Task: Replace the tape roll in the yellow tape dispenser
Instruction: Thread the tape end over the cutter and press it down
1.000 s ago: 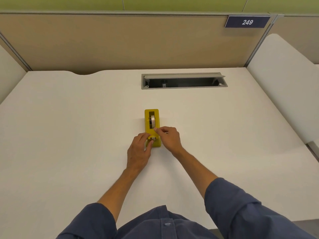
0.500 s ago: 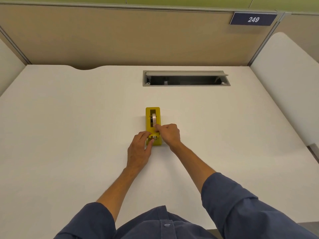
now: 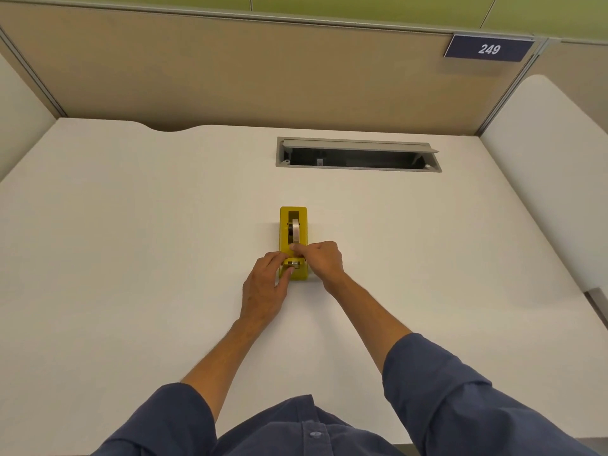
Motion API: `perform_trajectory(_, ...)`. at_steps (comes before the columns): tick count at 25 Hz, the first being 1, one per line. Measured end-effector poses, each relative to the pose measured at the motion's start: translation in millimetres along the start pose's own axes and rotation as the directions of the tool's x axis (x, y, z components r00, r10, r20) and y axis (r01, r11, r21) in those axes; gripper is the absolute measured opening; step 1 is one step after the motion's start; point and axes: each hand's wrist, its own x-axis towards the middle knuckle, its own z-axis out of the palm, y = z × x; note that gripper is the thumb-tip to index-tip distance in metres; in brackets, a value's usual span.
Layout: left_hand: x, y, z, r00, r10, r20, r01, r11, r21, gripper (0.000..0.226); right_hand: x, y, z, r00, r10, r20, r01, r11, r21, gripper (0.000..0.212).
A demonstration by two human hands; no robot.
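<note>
- Dispenser (image 3: 293, 214) sits on the white worktop (image 3: 131, 258), about mid-worktop, long axis running away from me, cutter end nearest me
- Roll (image 3: 295, 230) stands on edge in the slot of the dispenser, toward the far half; pale tape on a dark core
- My left hand (image 3: 265, 286) rests at the near left corner of the dispenser, fingers curled against its left side, thumb tip touching the near end beside the cutter (image 3: 293, 264)
- Left hand is closed against the dispenser body; whether it truly clamps it or only steadies it I cannot tell
- My right hand (image 3: 320, 260) comes in from the right, lying across the top of the dispenser just this side of the roll
- Right thumb and forefinger are pressed together over the gap between roll and cutter; whether a tape end is pinched between them is too small to make out
- The two hands nearly meet over the near half of the dispenser, hiding its middle
- Both forearms bare, blue sleeves (image 3: 460, 390) pushed up past the wrists
- Cable hatch (image 3: 358, 154) set in the worktop well beyond the dispenser, flap raised, dark inside
- Tan partition (image 3: 230, 70) along the far edge; a dark plate (image 3: 489, 49) reading 249 at its upper right
- A white side panel (image 3: 546, 179) stands at the right edge of the worktop
</note>
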Motion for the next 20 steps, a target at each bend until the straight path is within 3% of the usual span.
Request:
perform_trajectory(2,0,-1,-1,1.000,-0.001,0.001,0.001,1.000,0.002,0.032,1,-5,1,1.000,0.008,-0.014,-0.008,1.000,0.014,0.035)
perform_trajectory(8,0,-1,0,1.000,-0.008,0.006,0.009,1.000,-0.005,0.032,5,-11,-5,1.000,0.009,0.021,-0.009,1.000,-0.006,0.015)
perform_trajectory(10,1,-2,-1,1.000,-0.009,0.013,0.009,1.000,0.002,0.032,5,-12,-7,0.999,-0.039,-0.038,0.035,0.995,-0.099,0.030)
perform_trajectory(13,2,-2,-2,1.000,-0.009,0.008,0.009,1.000,0.009,0.032,4,-19,-9,0.975,-0.170,-0.145,0.124,0.952,-0.281,0.018)
perform_trajectory(17,0,-2,0,1.000,-0.025,0.003,0.025,1.000,-0.004,0.033,3,-26,-7,0.934,-0.337,-0.114,0.263,0.870,-0.417,0.020)
perform_trajectory(20,1,-2,0,1.000,-0.027,0.002,0.027,1.000,-0.008,0.033,3,-32,-3,0.920,-0.381,-0.096,0.280,0.807,-0.520,0.026)
